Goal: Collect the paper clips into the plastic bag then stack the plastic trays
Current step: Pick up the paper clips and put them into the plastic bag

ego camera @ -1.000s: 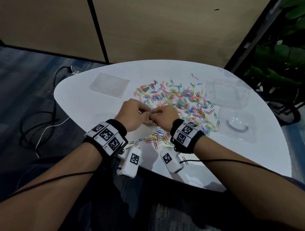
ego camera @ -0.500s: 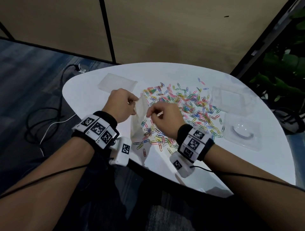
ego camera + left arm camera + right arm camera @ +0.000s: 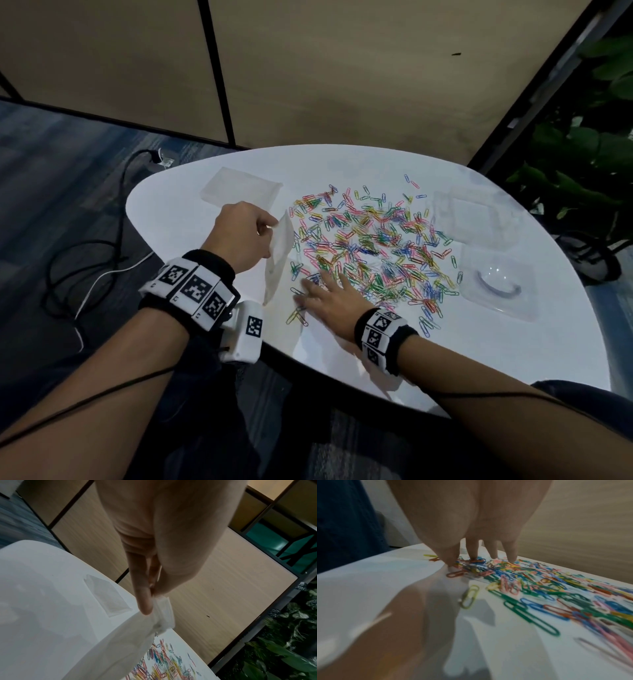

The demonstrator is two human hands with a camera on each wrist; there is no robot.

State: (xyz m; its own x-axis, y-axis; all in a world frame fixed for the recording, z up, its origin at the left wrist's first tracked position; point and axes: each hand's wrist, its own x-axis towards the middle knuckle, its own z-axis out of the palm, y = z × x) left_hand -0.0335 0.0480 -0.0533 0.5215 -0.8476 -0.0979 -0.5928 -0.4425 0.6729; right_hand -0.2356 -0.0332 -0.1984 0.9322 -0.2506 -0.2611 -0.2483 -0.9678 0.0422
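Many coloured paper clips (image 3: 370,246) lie spread over the white table (image 3: 191,219). My left hand (image 3: 270,228) pinches the top edge of a clear plastic bag (image 3: 279,260), which hangs down to the table; the pinch shows close up on the bag (image 3: 163,608) in the left wrist view. My right hand (image 3: 318,287) lies flat with spread straight fingers on the near edge of the clip pile, its fingertips (image 3: 511,559) touching clips (image 3: 530,592). Clear plastic trays sit at the far left (image 3: 239,186), far right (image 3: 476,216) and right (image 3: 496,284).
The table's near edge curves in front of my arms. A black cable and a white cable (image 3: 102,270) lie on the floor to the left. Green plants (image 3: 589,164) stand past the table's right side. A beige partition wall (image 3: 342,85) stands behind.
My hands have parted. The left hand lifted the bag up and to the left. The right hand let go of the bag and dropped flat onto the clips.
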